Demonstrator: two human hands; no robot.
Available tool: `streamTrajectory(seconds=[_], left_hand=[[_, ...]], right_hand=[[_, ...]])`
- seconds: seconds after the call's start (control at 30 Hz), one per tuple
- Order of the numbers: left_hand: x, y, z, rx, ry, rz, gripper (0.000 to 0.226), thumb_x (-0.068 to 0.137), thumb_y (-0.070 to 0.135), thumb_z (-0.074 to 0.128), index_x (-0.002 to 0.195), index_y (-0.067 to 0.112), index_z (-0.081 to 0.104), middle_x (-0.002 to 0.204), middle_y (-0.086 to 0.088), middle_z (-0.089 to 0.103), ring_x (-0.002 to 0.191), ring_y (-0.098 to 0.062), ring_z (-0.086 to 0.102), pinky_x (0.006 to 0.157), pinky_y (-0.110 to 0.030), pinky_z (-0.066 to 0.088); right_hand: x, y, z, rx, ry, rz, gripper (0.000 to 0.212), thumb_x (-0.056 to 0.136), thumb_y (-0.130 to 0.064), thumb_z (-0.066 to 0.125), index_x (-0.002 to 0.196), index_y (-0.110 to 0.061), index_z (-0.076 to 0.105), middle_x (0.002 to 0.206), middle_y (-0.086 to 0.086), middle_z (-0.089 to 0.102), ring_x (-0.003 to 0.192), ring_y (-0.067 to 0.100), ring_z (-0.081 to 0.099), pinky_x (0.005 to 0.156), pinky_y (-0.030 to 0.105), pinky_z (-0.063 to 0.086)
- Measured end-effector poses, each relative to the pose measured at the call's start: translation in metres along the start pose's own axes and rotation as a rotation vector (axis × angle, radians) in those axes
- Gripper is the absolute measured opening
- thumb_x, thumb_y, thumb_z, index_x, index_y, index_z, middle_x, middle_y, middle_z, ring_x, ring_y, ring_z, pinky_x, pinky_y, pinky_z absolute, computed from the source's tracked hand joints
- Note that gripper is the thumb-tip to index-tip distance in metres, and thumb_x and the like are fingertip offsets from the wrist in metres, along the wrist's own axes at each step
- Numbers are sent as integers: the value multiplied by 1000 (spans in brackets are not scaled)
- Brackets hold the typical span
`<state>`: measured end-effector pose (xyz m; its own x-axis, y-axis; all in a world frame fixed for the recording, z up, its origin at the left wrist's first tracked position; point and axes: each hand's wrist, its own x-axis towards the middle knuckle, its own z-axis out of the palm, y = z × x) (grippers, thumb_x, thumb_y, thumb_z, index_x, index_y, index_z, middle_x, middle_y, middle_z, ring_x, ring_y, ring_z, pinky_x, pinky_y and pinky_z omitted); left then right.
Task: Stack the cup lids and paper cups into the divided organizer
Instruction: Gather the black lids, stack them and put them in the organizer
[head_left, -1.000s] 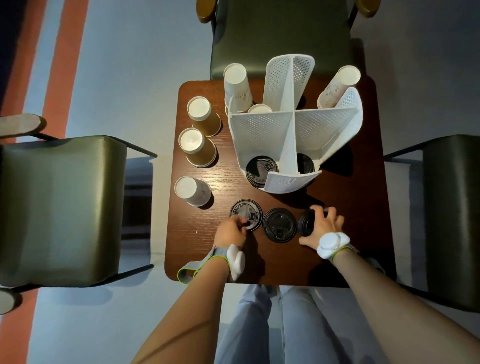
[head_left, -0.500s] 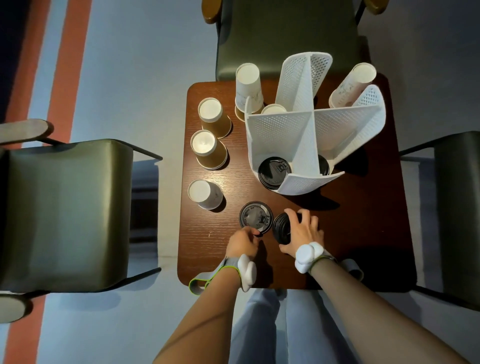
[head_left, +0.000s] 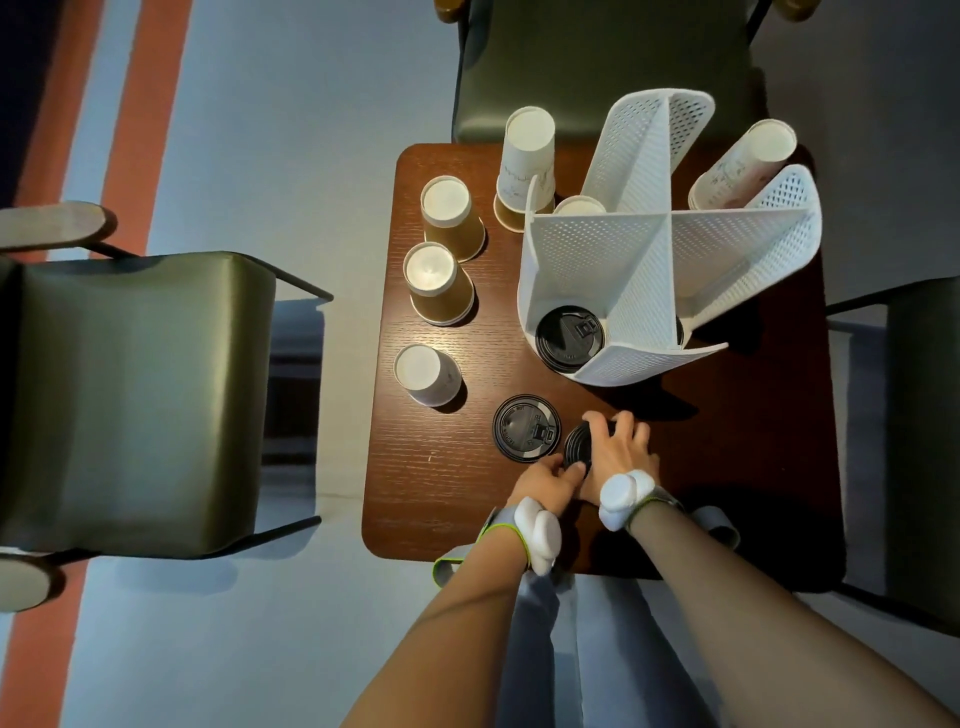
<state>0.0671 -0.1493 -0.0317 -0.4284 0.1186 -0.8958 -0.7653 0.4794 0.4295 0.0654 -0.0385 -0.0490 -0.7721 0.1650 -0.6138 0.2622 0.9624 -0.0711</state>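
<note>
Both hands' grip — tilted lids (head_left: 577, 446)

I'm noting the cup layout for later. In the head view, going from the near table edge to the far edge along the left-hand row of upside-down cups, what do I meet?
White cup → brown cup → second brown cup, all upside down on the table.

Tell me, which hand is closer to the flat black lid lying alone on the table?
Left. The left hand sits just below-right of the flat lid; the right hand is farther right, gripping a tilted lid stack.
</note>
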Motion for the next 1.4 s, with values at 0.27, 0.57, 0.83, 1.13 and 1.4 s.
streamTrajectory(seconds=[0.27, 0.57, 0.83, 1.13, 1.4], left_hand=[[12, -5, 20, -43, 50, -46, 66, 82, 38, 68, 132, 6, 41, 111, -7, 61, 115, -26, 59, 89, -26, 43], [6, 6, -27, -74, 203, 99, 56, 71, 41, 77, 110, 10, 53, 88, 2, 57, 87, -21, 62, 76, -27, 48], [7, -3, -68, -241, 277, 71, 39, 77, 28, 74, 104, 18, 47, 80, 3, 60, 66, -6, 58, 49, -10, 44], [8, -12, -69, -150, 296, 48, 51, 85, 33, 65, 127, 7, 54, 120, -16, 64, 111, -31, 62, 91, -35, 50], [5, -12, -70, -21, 201, -9, 55, 93, 32, 54, 142, 10, 40, 138, -15, 54, 125, -33, 53, 99, -37, 45]], right_hand=[[-23, 12, -2, 186, 5, 135, 65, 77, -17, 61, 136, -24, 35, 130, 15, 35, 119, 36, 37, 87, 42, 48], [-20, -31, -20, 408, 123, 50, 74, 66, -10, 62, 135, -22, 38, 126, 16, 36, 110, 37, 40, 85, 41, 44], [-11, -58, -24, 561, -49, -82, 108, 59, -27, 80, 148, -31, 19, 139, 11, 29, 131, 35, 32, 105, 44, 38], [-11, -45, -16, 810, -157, 34, 77, 82, -39, 67, 146, -32, 26, 141, 12, 30, 130, 30, 43, 109, 35, 35], [10, -47, -3, 620, -200, 186, 58, 95, -41, 48, 144, -13, 35, 140, 21, 46, 130, 36, 44, 109, 43, 35]])
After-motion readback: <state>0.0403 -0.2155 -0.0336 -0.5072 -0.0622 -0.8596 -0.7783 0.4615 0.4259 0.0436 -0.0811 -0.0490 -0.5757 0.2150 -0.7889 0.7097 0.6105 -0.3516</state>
